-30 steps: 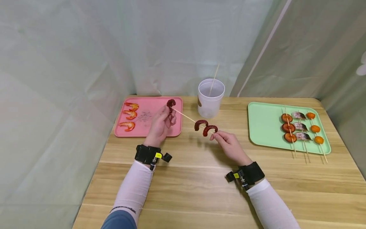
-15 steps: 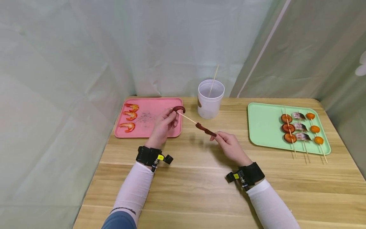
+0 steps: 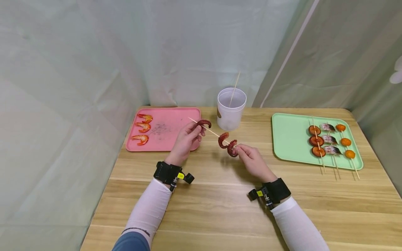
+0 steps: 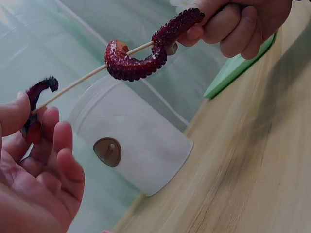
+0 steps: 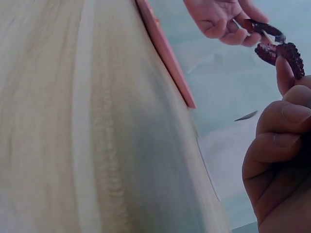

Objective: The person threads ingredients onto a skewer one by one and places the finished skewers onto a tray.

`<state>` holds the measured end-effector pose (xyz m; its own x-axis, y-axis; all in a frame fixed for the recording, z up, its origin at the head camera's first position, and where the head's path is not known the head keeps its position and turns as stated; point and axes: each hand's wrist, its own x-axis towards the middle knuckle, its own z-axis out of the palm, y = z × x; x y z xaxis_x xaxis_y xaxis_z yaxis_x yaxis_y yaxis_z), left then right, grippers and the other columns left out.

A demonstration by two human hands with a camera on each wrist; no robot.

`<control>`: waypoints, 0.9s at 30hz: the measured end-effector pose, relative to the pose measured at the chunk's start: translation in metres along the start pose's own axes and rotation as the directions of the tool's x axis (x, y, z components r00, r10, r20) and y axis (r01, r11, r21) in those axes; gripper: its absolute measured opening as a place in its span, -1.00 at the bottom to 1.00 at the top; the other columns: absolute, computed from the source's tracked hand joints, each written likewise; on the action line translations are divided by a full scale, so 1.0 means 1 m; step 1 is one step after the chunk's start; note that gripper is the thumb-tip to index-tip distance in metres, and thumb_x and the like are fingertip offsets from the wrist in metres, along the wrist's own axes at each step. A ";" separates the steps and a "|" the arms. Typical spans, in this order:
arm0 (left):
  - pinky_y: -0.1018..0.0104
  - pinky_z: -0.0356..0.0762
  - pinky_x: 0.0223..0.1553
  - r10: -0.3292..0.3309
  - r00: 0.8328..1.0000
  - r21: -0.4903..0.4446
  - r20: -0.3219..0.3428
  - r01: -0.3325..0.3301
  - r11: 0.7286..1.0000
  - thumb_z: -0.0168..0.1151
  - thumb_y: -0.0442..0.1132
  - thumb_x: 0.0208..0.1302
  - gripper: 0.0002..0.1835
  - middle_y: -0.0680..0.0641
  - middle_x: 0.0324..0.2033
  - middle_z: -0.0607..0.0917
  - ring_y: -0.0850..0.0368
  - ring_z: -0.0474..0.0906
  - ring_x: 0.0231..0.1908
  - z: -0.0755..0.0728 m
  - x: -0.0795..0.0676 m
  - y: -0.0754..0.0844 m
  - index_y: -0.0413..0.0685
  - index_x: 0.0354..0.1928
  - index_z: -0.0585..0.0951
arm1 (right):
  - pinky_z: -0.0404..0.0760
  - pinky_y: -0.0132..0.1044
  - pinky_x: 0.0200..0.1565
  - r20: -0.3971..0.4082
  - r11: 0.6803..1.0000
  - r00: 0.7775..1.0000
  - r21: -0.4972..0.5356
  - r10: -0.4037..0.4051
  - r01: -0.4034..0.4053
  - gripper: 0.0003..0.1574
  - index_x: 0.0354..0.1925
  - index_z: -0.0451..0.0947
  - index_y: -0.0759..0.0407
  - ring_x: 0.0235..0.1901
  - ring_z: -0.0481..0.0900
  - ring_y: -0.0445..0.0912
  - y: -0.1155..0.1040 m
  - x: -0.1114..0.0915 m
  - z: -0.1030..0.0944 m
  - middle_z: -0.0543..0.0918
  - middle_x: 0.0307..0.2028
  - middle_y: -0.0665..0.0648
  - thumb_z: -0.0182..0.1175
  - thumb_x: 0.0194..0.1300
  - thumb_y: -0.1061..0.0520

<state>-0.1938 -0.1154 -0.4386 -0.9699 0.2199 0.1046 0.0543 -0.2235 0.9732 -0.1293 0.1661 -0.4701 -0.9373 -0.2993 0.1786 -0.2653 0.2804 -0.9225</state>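
Note:
A thin wooden skewer slants between my two hands above the table. My left hand pinches a dark red octopus tentacle piece, and the skewer's far tip pokes out beyond it. Two more tentacle pieces sit on the skewer closer to the other end, near my right hand. That hand grips the skewer's near end, just behind the last piece. In the left wrist view the skewer passes through the left hand's piece at the fingertips.
A pink tray with several shrimp pieces along its left lies at the left. A white bucket holding a skewer stands at the back. On the right, a green tray carries loaded skewers of mushroom, fish and orange balls.
My left hand has slid its tentacle piece along the skewer toward the right, exposing the far tip. The two other pieces have turned on the skewer. My right hand stays nearly in place.

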 end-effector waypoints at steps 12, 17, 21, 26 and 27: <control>0.40 0.18 -0.73 -0.026 0.999 -0.113 0.035 0.030 0.993 0.17 -0.20 0.65 -0.54 0.01 -0.59 0.62 0.20 0.48 -0.68 0.004 -0.005 0.008 -0.06 0.49 0.48 | 0.31 -0.25 -0.40 -0.037 1.000 0.999 -0.018 -0.005 0.005 -0.69 -0.08 0.72 0.23 -0.57 0.27 -0.15 0.001 0.001 0.002 0.35 -0.60 -0.02 0.03 0.70 0.24; 0.44 0.27 -0.70 0.011 0.993 -0.124 0.119 0.004 0.992 0.04 -0.34 0.65 -0.50 -0.02 -0.50 0.62 0.15 0.48 -0.64 0.002 -0.006 0.008 -0.11 0.54 0.40 | 0.29 -0.26 -0.47 -0.042 1.000 0.999 -0.008 -0.007 0.007 -0.69 -0.10 0.73 0.22 -0.60 0.26 -0.17 0.002 0.001 0.002 0.35 -0.62 -0.03 0.04 0.70 0.22; 0.42 0.19 -0.69 -0.032 0.997 -0.019 0.066 0.034 0.999 0.13 -0.31 0.64 -0.60 0.00 -0.40 0.54 0.21 0.33 -0.65 -0.001 -0.005 0.006 -0.14 0.42 0.49 | 0.32 -0.25 -0.43 -0.035 1.000 0.999 -0.010 -0.016 0.016 -0.68 -0.12 0.73 0.21 -0.58 0.28 -0.14 0.003 0.002 0.002 0.36 -0.60 -0.01 0.04 0.70 0.20; 0.43 0.27 -0.63 -0.030 0.998 0.232 -0.053 0.042 0.972 0.29 -0.20 0.58 -0.69 -0.03 -0.40 0.63 0.25 0.38 -0.63 0.000 -0.004 0.003 -0.36 0.08 0.60 | 0.37 -0.26 -0.34 -0.016 1.000 1.000 -0.027 -0.006 0.006 -0.69 -0.05 0.74 0.24 -0.51 0.32 -0.13 0.002 0.002 0.002 0.39 -0.55 0.00 0.04 0.70 0.23; 0.43 0.28 -0.61 -0.032 0.998 0.274 -0.061 0.048 0.961 0.30 -0.17 0.58 -0.69 -0.04 -0.45 0.62 0.25 0.39 -0.63 0.000 -0.004 0.003 -0.37 0.03 0.61 | 0.37 -0.26 -0.33 -0.014 0.999 1.000 -0.032 -0.002 0.002 -0.68 -0.04 0.73 0.26 -0.51 0.32 -0.14 0.002 0.002 0.002 0.38 -0.55 0.00 0.03 0.70 0.24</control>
<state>-0.1896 -0.1166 -0.4363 -0.9839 0.1683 0.0606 0.0709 0.0560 0.9959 -0.1312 0.1645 -0.4720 -0.9399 -0.2869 0.1853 -0.2739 0.3088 -0.9108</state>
